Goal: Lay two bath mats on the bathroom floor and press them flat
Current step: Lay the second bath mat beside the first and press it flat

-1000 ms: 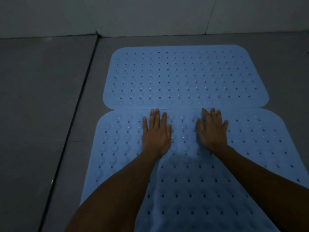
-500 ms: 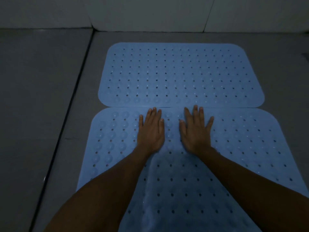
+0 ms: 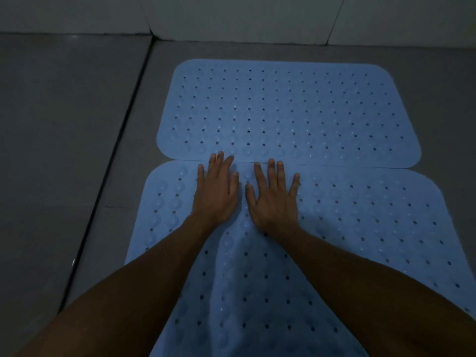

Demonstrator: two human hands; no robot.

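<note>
Two light blue rubber bath mats with rows of small holes lie on the grey floor, one behind the other, their long edges meeting. The far mat (image 3: pixel 288 112) lies flat near the wall. The near mat (image 3: pixel 360 217) stretches toward me, partly covered by my forearms. My left hand (image 3: pixel 215 191) rests palm down on the near mat's far edge, fingertips reaching the seam. My right hand (image 3: pixel 274 199) lies flat beside it, fingers spread, almost touching the left. Neither hand holds anything.
Grey floor tiles (image 3: pixel 64 150) surround the mats, with a dark grout line (image 3: pixel 113 161) running diagonally on the left. A pale tiled wall (image 3: pixel 231 16) stands just beyond the far mat.
My hands have slid closer together along the near mat's far edge, the right one moving left. The view has shifted slightly, so the mats sit more to the right.
</note>
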